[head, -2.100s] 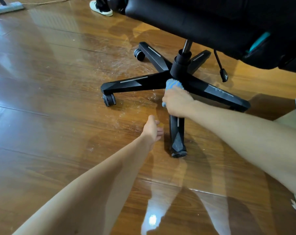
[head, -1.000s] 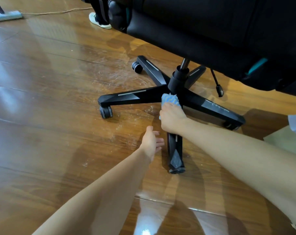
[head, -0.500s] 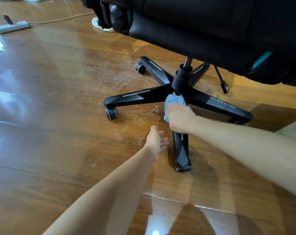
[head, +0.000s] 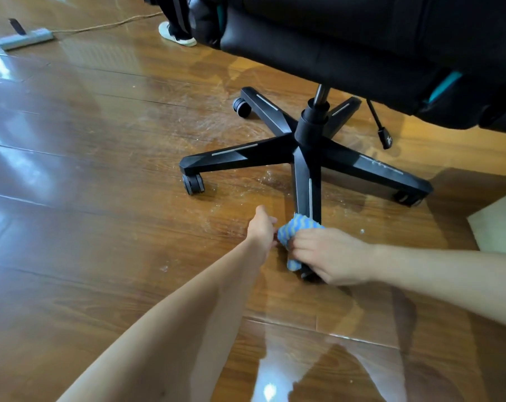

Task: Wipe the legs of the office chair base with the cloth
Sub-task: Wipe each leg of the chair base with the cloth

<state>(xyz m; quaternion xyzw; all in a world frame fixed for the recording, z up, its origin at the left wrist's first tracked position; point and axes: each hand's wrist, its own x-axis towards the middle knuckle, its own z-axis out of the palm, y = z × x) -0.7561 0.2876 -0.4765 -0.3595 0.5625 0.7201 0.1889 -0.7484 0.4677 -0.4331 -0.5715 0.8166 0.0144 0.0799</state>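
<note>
The black five-legged chair base [head: 307,140] stands on the wooden floor under the black seat [head: 362,47]. Its nearest leg [head: 306,187] points toward me. My right hand [head: 328,253] grips a blue striped cloth [head: 292,232] wrapped over the outer end of that leg, hiding the leg tip and its caster. My left hand [head: 262,227] hovers just left of the cloth, its fingers loosely curled near the fabric and holding nothing that I can see.
White dust lies on the floor [head: 101,198] around the base. A height lever [head: 383,134] hangs under the seat. A person's shoe [head: 176,36] stands at the back, and a power strip [head: 25,39] with a cord lies far left. Pale cardboard [head: 498,224] sits at right.
My right hand has slid the cloth from the hub down the near leg to its outer end. My left hand stays beside the leg.
</note>
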